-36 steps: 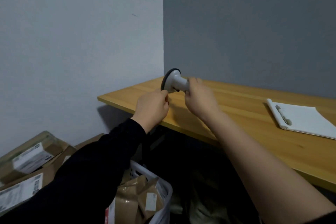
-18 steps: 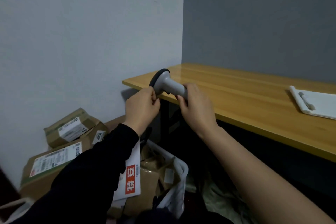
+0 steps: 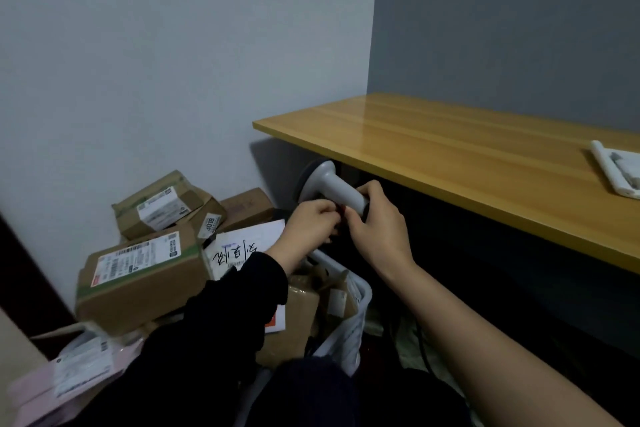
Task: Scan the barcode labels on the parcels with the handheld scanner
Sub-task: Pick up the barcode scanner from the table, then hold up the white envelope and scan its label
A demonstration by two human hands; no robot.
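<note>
A grey handheld scanner (image 3: 332,184) with a dark round head is held below the desk's front edge. My right hand (image 3: 375,222) grips its handle near the butt end. My left hand (image 3: 311,224) pinches something at the underside of the handle, fingers curled against the right hand. Cardboard parcels lie on the floor at left: a large box (image 3: 138,281) with a white barcode label, a smaller taped box (image 3: 162,206) behind it, and a white envelope (image 3: 242,246) with handwriting.
A wooden desk (image 3: 450,156) runs along the right with a white notepad (image 3: 616,166) at its far right. A white basket (image 3: 349,291) holding brown parcels stands under my arms. A pink mailer bag (image 3: 69,374) lies at lower left. Walls close the corner.
Both hands have come down off the desk with the scanner, now below the desk edge. My view has swung left and down, bringing the parcel pile on the floor into sight.
</note>
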